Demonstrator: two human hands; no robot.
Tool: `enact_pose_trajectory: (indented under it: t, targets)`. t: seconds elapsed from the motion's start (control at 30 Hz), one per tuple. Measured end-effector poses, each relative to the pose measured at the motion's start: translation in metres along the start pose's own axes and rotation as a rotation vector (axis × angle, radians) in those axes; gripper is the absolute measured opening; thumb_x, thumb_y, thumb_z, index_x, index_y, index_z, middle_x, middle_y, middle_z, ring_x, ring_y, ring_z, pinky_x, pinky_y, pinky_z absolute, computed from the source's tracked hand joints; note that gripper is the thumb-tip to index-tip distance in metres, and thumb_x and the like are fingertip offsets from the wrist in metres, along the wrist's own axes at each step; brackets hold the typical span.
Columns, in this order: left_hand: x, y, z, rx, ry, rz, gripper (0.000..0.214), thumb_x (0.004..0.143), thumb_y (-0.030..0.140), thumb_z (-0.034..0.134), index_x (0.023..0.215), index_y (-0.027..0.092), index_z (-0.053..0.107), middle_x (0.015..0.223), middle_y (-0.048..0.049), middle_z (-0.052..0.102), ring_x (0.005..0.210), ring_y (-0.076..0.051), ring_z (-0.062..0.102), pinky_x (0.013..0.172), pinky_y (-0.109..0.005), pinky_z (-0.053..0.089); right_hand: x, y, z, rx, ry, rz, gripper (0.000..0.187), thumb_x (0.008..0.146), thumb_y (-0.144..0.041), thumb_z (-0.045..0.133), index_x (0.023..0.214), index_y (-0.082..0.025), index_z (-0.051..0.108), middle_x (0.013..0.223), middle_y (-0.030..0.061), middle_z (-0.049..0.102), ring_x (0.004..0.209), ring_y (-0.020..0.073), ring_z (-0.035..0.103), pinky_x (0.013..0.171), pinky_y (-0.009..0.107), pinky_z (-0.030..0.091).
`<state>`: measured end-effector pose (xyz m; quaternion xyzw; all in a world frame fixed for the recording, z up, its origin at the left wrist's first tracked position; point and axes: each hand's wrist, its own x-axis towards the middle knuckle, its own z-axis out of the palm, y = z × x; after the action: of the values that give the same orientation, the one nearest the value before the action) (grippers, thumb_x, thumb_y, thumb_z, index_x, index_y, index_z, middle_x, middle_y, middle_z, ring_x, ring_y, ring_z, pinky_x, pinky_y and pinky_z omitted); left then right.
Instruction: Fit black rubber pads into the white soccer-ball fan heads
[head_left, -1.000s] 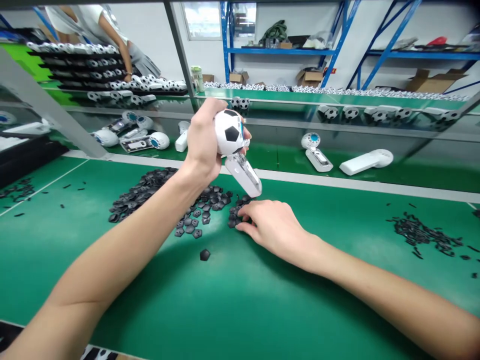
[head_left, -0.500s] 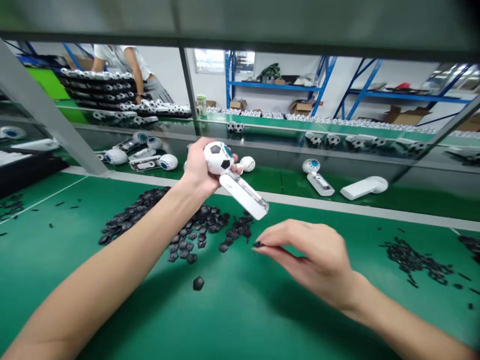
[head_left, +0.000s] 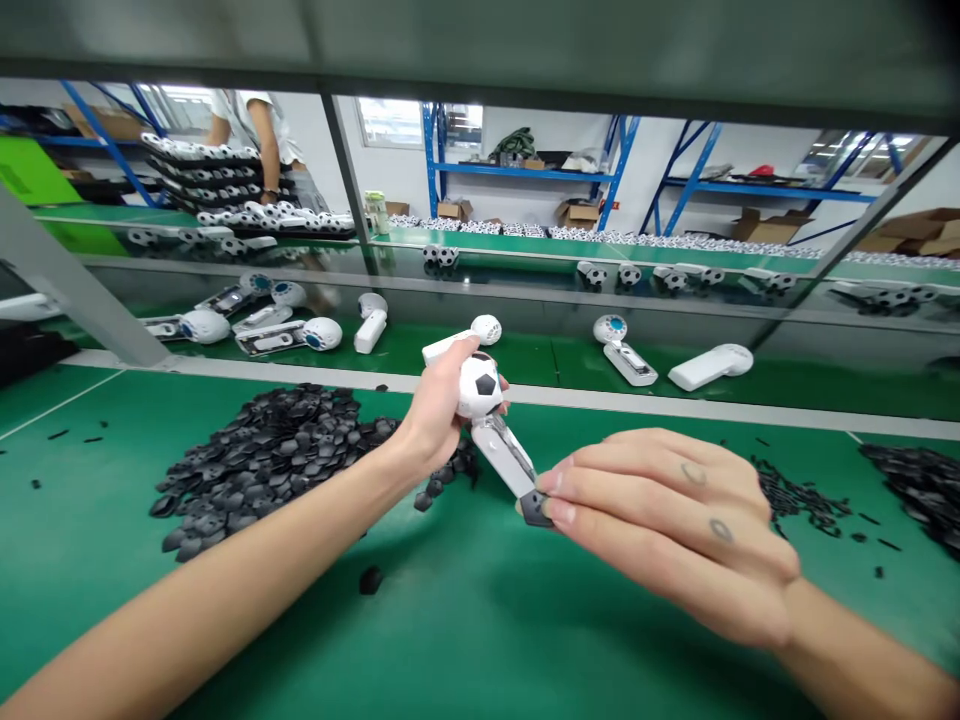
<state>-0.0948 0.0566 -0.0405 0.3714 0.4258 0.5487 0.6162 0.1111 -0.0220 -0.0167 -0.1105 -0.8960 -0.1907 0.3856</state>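
Observation:
My left hand (head_left: pixel 441 400) is closed round the ball end of a white handheld device (head_left: pixel 499 450), whose head is patterned like a football with black pentagons. Its handle slants down to the right, and a slot with clear or metallic parts shows along it. Between the fingertips of my right hand (head_left: pixel 660 520) is a black pentagon piece (head_left: pixel 535 508), close to the handle's lower end; whether they touch I cannot tell. A wide heap of black pentagon pieces (head_left: pixel 262 460) lies on the green tabletop left of the device. One loose pentagon (head_left: pixel 370 580) sits nearer to me.
Several white devices (head_left: pixel 277 337) lie behind a pale ledge (head_left: pixel 577 395). Small black strips (head_left: pixel 806 500) and another dark heap (head_left: pixel 919 490) are at the right. A slanted grey post (head_left: pixel 75 250) stands at left. Beyond, a person (head_left: pixel 266 140) is beside stacked trays (head_left: pixel 202 175).
My left hand has brought the device down and to the right. My right hand, turned back-up, has brought the black pentagon to the handle's end. The view has shifted slightly.

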Motion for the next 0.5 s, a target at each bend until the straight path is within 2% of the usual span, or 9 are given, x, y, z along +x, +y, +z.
enact_pose_trajectory:
  t: [0.13,0.23,0.3,0.4,0.5]
  targets:
    - [-0.003,-0.001,-0.001,0.142,-0.119,0.085,0.035,0.091,0.052,0.07,0.088,0.018,0.062,0.077,-0.0058,0.069,0.062,-0.019,0.065,0.06,-0.029,0.056,-0.002,0.002,0.008,0.039,0.033,0.009,0.015,0.102,-0.008,0.067,0.099,-0.016,0.079,0.105,0.0088,0.087,0.097,0.0208,0.085,0.087,0.028,0.072]
    - [-0.001,0.005,-0.005,0.355,-0.23,0.142,0.043,0.088,0.06,0.07,0.083,0.018,0.063,0.082,-0.0062,0.068,0.07,-0.02,0.063,0.062,-0.029,0.051,-0.002,0.003,0.019,0.079,0.197,0.092,0.017,0.1,-0.002,0.066,0.103,-0.015,0.076,0.093,0.0068,0.086,0.089,0.0169,0.084,0.084,0.026,0.071]
    - [0.002,0.012,-0.008,0.506,-0.278,0.157,0.05,0.087,0.067,0.069,0.077,0.019,0.06,0.08,-0.0048,0.064,0.07,-0.019,0.057,0.062,-0.029,0.045,0.001,0.006,0.025,0.024,0.286,0.183,0.023,0.097,0.002,0.069,0.109,-0.017,0.075,0.089,0.0046,0.085,0.082,0.0149,0.082,0.075,0.023,0.068]
    - [0.005,0.023,-0.013,0.698,-0.344,0.107,0.063,0.085,0.08,0.064,0.069,0.02,0.054,0.07,-0.0035,0.058,0.064,-0.018,0.05,0.059,-0.03,0.039,0.004,0.01,0.027,-0.06,0.329,0.262,0.029,0.096,0.003,0.071,0.112,-0.021,0.075,0.093,0.0048,0.083,0.077,0.0142,0.078,0.064,0.024,0.062]
    - [0.006,0.033,-0.018,0.812,-0.41,-0.047,0.075,0.084,0.094,0.052,0.066,0.021,0.056,0.054,-0.0032,0.053,0.049,-0.016,0.046,0.049,-0.03,0.037,0.005,0.014,0.026,-0.017,0.335,0.292,0.023,0.096,0.001,0.073,0.105,-0.02,0.075,0.09,0.0049,0.08,0.074,0.014,0.075,0.065,0.025,0.06]
